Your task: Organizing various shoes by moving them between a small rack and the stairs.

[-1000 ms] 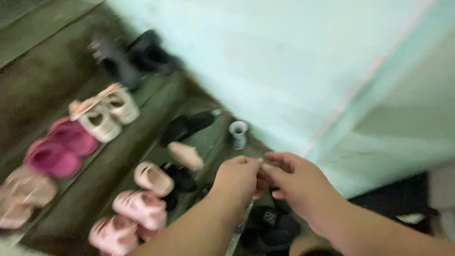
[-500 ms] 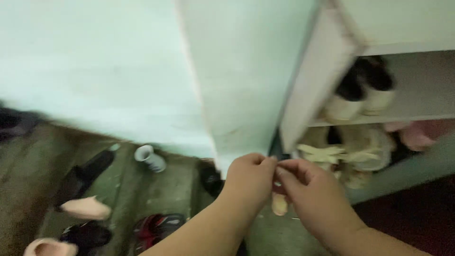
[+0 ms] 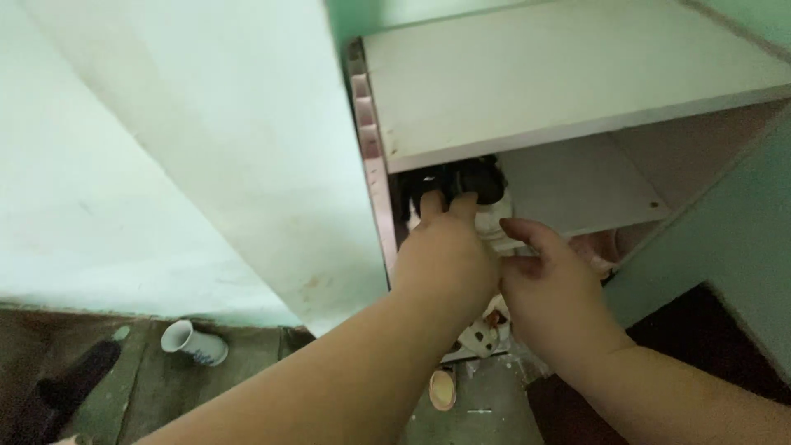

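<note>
Shoes (image 3: 470,183), dark on top with pale soles, are sitting on the upper shelf (image 3: 577,177) of the white rack. My left hand (image 3: 445,255) is reaching in, fingers extended and touching them; my right hand (image 3: 548,284) is hovering half-open, holding nothing visible. They look light and soft-sided, so I am judging the firmer heel the best grip.

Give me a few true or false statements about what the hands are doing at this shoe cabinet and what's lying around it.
1. Both hands reach into the white cabinet. True: the left hand and right hand are at its open shelf.
2. The left hand's fingers touch a dark shoe. True.
3. The white cup stands upright on the cabinet top. False: it lies tipped on the floor, left of the cabinet.
4. The right hand holds a red sneaker. False: no red sneaker shows; what it grips, if anything, is hidden.
</note>
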